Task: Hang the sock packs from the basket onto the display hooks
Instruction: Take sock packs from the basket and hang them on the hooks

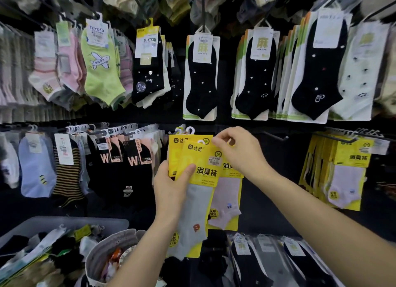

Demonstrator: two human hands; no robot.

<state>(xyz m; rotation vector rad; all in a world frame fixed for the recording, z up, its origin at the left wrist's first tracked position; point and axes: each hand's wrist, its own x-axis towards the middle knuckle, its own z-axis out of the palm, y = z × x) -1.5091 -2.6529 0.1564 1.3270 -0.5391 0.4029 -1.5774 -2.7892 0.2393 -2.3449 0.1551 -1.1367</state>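
Grips the yellow-carded grey sock pack point(199, 179) with the left hand point(171, 183), thumb flat on the card front and fingers curled behind, apparently to keep it upright and facing out. Pinches the card's top corner with the right hand point(237, 151), just beside the white hanger loop point(201, 142) — likely to steer that loop toward the display hook point(182, 130) just above the fingertips, where matching yellow packs point(227, 201) already hang. Leaves the fabric basket point(96, 254) well below the left wrist, contents blurred.
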